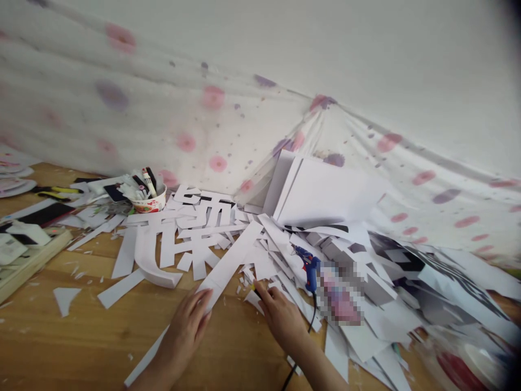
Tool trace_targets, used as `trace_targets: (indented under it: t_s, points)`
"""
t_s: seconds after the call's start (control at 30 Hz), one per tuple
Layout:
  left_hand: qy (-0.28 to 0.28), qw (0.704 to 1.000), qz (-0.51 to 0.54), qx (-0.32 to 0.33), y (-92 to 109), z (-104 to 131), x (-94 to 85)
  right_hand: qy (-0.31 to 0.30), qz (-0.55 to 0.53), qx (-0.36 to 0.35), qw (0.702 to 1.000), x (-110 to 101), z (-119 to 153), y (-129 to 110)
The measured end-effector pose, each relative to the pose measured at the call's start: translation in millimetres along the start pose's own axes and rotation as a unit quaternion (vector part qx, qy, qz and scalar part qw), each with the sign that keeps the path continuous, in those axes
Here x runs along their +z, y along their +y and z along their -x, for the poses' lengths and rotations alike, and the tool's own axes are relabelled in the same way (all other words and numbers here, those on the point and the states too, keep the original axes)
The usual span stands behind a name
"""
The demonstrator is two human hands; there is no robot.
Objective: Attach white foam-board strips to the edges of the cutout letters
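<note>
My left hand [188,317] is closed on the near end of a long white board strip [235,255], which slants away to the upper right. Just right of it, my right hand [283,317] pinches a small black-and-yellow tool [256,291]; most of this tool is hidden by the fingers. Small white scraps [246,276] lie just beyond the right fingertips. A blue glue gun [308,266] rests on white offcuts to the right, its dark cord running down beside my right wrist. Cut white character shapes [152,250] lie beyond my left hand.
A paper bowl [151,202] with markers stands at the back left, near yellow-handled pliers [57,191]. A power strip [32,266] lies at the left edge. White boards [325,190] lean against the flowered sheet [183,108]. Heaped offcuts [378,320] cover the right side.
</note>
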State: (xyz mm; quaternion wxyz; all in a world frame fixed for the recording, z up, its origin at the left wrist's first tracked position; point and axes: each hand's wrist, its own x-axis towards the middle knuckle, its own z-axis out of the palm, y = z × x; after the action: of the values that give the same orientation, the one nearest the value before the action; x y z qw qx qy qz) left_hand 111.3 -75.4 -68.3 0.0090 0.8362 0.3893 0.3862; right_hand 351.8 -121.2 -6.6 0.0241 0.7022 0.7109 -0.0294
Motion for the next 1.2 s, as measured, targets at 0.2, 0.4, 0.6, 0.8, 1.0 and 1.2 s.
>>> trace_targets:
  t_s: [0.2, 0.4, 0.6, 0.8, 1.0, 1.2]
  points:
    - [0.048, 0.999, 0.020, -0.017, -4, -25, -18.9, 0.098, -0.028, 0.042, 0.994, 10, -12, 9]
    - [0.079, 0.994, 0.061, 0.044, 7, -38, -28.9, 0.161, -0.501, 0.095, 0.845, 8, -55, -40]
    - [0.120, 0.992, 0.023, -0.019, 20, -39, -29.5, 0.165, -0.806, 0.139, 0.551, -7, -82, -73]
    - [-0.064, 0.990, 0.019, -0.122, 22, -40, -21.0, 0.253, -0.682, 0.071, 0.683, -20, -72, -72]
    - [-0.210, 0.961, 0.022, -0.180, 26, -48, -21.3, 0.275, -0.500, 0.053, 0.819, -11, -68, -63]
    - [-0.312, 0.936, -0.036, -0.162, 23, -53, -23.4, 0.285, -0.395, 0.032, 0.873, -11, -77, -45]
